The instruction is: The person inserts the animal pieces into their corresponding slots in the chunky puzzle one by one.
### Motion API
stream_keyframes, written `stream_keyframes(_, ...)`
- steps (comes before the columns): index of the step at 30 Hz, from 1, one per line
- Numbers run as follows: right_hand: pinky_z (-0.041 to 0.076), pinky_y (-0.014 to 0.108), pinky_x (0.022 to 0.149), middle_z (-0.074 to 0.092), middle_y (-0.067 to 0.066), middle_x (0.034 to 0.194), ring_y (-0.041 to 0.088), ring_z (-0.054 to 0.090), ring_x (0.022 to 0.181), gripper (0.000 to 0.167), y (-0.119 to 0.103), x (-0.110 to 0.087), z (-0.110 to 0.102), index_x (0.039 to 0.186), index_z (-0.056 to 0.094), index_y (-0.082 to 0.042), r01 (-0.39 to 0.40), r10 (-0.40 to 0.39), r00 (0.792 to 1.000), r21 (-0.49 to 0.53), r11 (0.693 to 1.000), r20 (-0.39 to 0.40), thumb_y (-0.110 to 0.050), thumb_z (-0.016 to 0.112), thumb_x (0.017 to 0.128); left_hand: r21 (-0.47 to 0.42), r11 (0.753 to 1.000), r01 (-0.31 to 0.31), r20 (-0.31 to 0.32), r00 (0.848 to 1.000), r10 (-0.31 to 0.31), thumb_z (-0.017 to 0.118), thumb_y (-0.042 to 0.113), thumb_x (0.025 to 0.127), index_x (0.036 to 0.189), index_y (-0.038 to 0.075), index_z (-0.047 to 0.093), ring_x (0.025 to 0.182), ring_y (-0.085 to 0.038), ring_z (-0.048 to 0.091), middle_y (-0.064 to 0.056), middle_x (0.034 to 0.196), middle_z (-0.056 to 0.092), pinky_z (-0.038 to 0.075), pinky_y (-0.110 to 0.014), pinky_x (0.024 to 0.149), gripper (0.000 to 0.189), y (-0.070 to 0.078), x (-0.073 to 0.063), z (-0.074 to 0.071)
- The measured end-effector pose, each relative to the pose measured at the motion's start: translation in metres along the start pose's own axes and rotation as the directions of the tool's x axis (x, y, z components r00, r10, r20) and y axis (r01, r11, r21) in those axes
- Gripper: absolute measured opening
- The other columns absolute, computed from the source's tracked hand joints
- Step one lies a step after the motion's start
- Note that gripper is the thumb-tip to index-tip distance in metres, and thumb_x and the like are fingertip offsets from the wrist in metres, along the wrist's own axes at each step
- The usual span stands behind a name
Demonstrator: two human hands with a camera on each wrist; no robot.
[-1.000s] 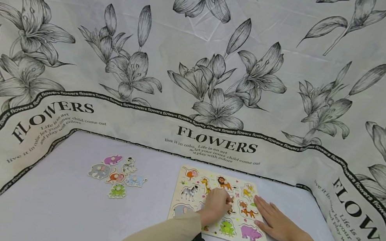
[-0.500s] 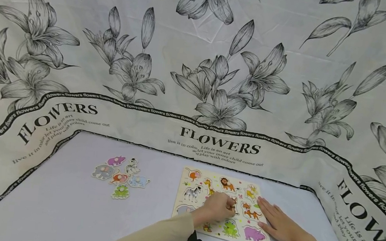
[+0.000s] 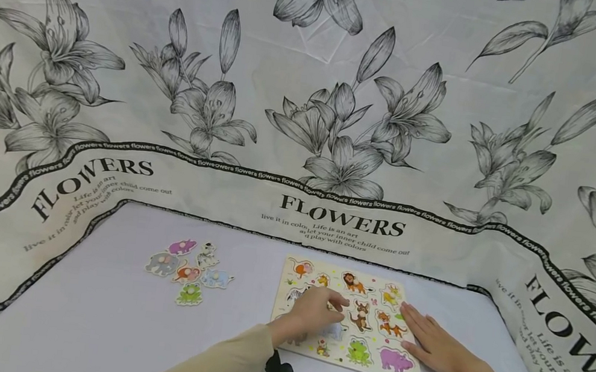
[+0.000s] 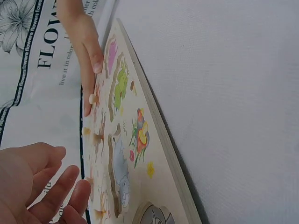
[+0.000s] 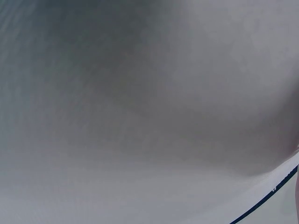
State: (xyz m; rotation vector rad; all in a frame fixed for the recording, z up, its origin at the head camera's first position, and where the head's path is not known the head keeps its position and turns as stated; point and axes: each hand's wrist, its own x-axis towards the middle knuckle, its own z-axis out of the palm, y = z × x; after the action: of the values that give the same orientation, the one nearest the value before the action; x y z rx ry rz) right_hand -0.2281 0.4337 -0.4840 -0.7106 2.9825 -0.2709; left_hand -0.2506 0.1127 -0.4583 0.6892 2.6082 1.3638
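Observation:
My left hand [image 3: 314, 314] hovers over a wooden animal peg puzzle board [image 3: 373, 363], fingers loosely bent and apart. Nothing sits between its fingers [image 4: 65, 186] in the left wrist view. Just right of its fingertips a brown kangaroo-like piece [image 3: 360, 315] lies in the board. The right hand [image 3: 436, 349] lies flat at the board's right edge, fingers straight, fingertips on the edge beside the tiger piece [image 3: 391, 325]. A lion piece [image 3: 355, 283] sits at the top. The frog recess [image 3: 359, 352] and purple hippo recess [image 3: 396, 360] show printed pictures. Blurred cloth fills most of the right wrist view.
Loose pieces lie left of the board on the white cloth [image 3: 114, 324]: a purple hippo [image 3: 182, 246], zebra [image 3: 207, 254], grey elephant [image 3: 161, 264], orange monkey [image 3: 187, 273], blue animal [image 3: 217, 278] and green frog [image 3: 190, 295]. Flower-printed cloth [image 3: 327, 219] rises behind.
My left hand has let go of the kangaroo-like piece and moved left, uncovering it in the board. The right hand stays at the board's right edge.

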Motion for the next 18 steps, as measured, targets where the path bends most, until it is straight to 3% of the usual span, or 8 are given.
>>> stream_keyframes(5,-0.017,0.002,0.102,0.025,0.018,0.157,-0.019,-0.014,0.133,0.071,0.001,0.001,0.001,0.151,0.025,-0.006,0.001,-0.001,1.000,-0.001,1.000,0.005,-0.048,0.044,0.098,0.039,0.999,-0.025,-0.034,0.999,0.026,0.070,0.016,0.084,0.106,0.015,0.073,0.069,0.002,0.055,0.003,0.091,0.071,0.041,-0.016,0.060,0.022,-0.005,-0.005,-0.010)
stream_keyframes(8,-0.017,0.001,0.101,0.025,0.018,0.157,-0.021,-0.014,0.131,0.071,0.000,0.002,0.000,0.151,0.025,-0.006,-0.009,0.009,1.000,0.011,1.000,0.014,-0.049,0.045,0.098,0.052,0.998,-0.028,-0.050,0.998,0.031,0.070,0.016,0.084,0.105,0.015,0.073,0.069,0.002,0.054,0.005,0.089,0.071,0.041,-0.016,0.059,0.021,-0.009,-0.008,-0.015)
stream_keyframes(11,-0.017,0.001,0.101,0.024,0.017,0.158,-0.009,-0.009,0.141,0.072,0.000,0.001,0.000,0.152,0.024,-0.007,-0.014,0.013,1.000,0.015,1.000,0.018,-0.049,0.045,0.098,0.043,0.999,-0.029,-0.057,0.998,0.031,0.070,0.015,0.084,0.106,0.016,0.073,0.066,0.002,0.054,0.006,0.088,0.071,0.041,-0.016,0.059,0.022,-0.012,-0.012,-0.021)
stream_keyframes(15,-0.017,0.002,0.101,0.027,0.017,0.156,0.012,0.008,0.149,0.069,0.001,0.000,0.001,0.152,0.023,-0.007,0.034,-0.035,0.999,-0.020,0.999,-0.023,-0.045,0.046,0.098,0.033,0.999,-0.009,-0.058,0.998,0.011,0.068,0.014,0.085,0.108,0.015,0.072,0.065,0.001,0.052,0.007,0.087,0.071,0.041,-0.017,0.059,0.023,-0.016,-0.017,-0.030)
stream_keyframes(17,-0.017,0.002,0.102,0.028,0.018,0.156,0.008,0.004,0.149,0.068,0.001,0.000,0.001,0.152,0.023,-0.007,0.068,-0.071,0.996,-0.048,0.996,-0.050,-0.042,0.047,0.099,0.032,0.999,0.001,-0.063,0.998,0.001,0.068,0.015,0.086,0.109,0.015,0.072,0.065,0.000,0.052,0.007,0.088,0.070,0.041,-0.018,0.059,0.023,-0.019,-0.019,-0.034)
stream_keyframes(18,-0.017,0.002,0.102,0.029,0.018,0.155,0.001,-0.001,0.147,0.068,0.001,0.000,0.001,0.152,0.024,-0.007,0.072,-0.075,0.996,-0.047,0.996,-0.057,-0.042,0.047,0.099,0.033,0.999,0.005,-0.065,0.998,-0.003,0.069,0.015,0.086,0.109,0.015,0.072,0.066,0.000,0.051,0.007,0.088,0.070,0.041,-0.018,0.060,0.023,-0.021,-0.021,-0.036)
